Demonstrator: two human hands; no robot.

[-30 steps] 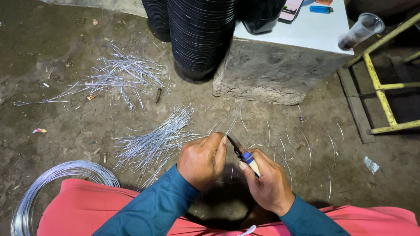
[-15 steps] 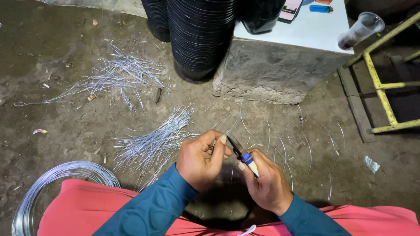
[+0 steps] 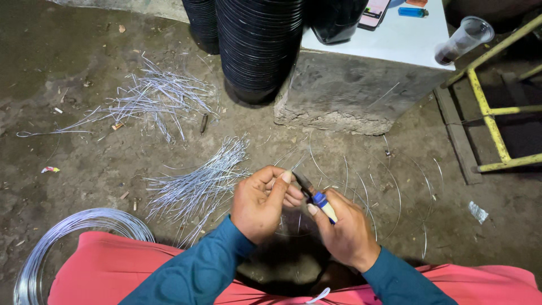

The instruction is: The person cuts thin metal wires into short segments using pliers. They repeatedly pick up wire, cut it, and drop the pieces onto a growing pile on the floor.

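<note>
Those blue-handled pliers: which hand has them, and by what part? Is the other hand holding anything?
The right hand holds the blue-handled metal pliers by the handles. The left hand pinches a thin silver wire piece near its lower end, beside the plier jaws.

Pliers (image 3: 316,195) held in the right hand (image 3: 344,231) are noted with blue and cream handles and dark jaws. Cut wire pieces (image 3: 197,181) and the wire coil (image 3: 62,237) are recorded as silver-grey. Sleeves are teal; the garment (image 3: 101,271) below is coral pink. Stacked pots (image 3: 257,45) are black. The frame (image 3: 491,118) is painted yellow. The floor is dull brown-grey.
</note>
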